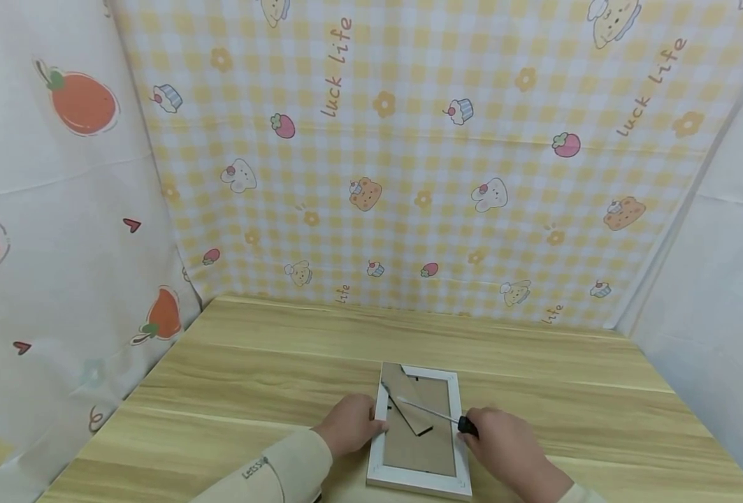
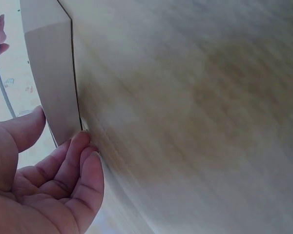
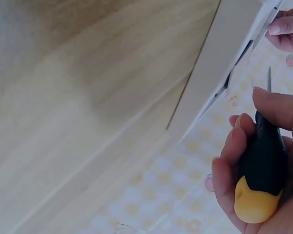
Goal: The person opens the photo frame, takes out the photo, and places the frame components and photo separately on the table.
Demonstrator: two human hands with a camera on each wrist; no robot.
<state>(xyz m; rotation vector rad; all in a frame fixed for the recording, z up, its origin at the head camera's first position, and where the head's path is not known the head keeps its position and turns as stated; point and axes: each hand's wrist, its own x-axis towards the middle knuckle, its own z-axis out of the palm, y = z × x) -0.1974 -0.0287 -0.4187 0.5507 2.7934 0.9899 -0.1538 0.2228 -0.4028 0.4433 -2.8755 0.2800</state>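
Note:
A white picture frame [image 1: 418, 479] lies face down on the table, its brown backing board [image 1: 420, 455] showing. A brown stand leg [image 1: 402, 391] with dark edges slants across the board and over the top left of the border. My left hand [image 1: 349, 423] grips the frame's left side, with the thumb on the upper edge and the fingers low against the side. In my right hand [image 1: 503, 441] is a screwdriver [image 3: 263, 156] with a black and yellow handle. Its thin metal shaft points left across the backing, the tip over the stand leg; whether it touches is unclear.
The wood-grain table [image 1: 270, 360] extends around the frame. Behind it hangs a yellow checked cloth [image 1: 409, 230] with printed figures. White cloths stand at the left [image 1: 63, 279] and right [image 1: 717, 300]. Small dark tabs [image 1: 417, 378] sit along the backing's edge.

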